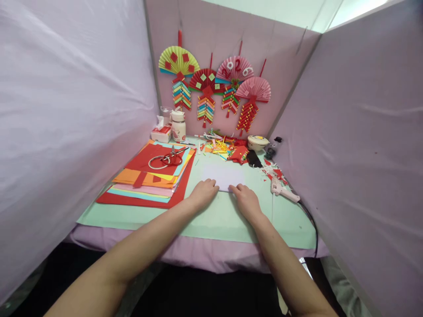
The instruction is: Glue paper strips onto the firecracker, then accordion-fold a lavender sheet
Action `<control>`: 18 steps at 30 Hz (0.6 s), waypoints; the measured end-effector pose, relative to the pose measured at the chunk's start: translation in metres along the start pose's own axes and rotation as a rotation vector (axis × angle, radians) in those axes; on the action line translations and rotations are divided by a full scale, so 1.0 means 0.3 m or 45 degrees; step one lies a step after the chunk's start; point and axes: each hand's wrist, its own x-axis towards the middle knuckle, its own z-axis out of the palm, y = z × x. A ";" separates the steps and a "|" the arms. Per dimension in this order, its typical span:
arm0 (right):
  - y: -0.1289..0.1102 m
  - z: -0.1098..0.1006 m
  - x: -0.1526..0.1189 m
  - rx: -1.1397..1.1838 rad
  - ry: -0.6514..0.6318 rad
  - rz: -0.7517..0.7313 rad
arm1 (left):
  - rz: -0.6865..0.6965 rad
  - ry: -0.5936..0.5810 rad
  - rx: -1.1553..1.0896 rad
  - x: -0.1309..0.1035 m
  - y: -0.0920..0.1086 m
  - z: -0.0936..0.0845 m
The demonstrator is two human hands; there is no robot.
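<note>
A pale lilac sheet of paper (223, 177) lies flat in the middle of the light green table cover. At its near left corner my left hand (205, 193) has its fingers closed on the edge. My right hand (245, 200) pinches the near edge further right, with thumb and fingertips close together. A short stretch of the sheet's edge shows between the two hands. The undersides of my fingers are hidden.
Left lies a stack of coloured paper (142, 200) with red-handled scissors (170, 159) on top. Paper scraps (220, 147) lie behind the sheet. To the right is a corded glue gun (284, 190). Paper fan decorations (235, 68) hang on the back wall. A bottle (178, 127) stands back left.
</note>
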 end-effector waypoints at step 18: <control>-0.046 -0.021 -0.021 -0.101 -0.037 -0.044 | -0.015 0.034 0.043 -0.016 0.042 0.028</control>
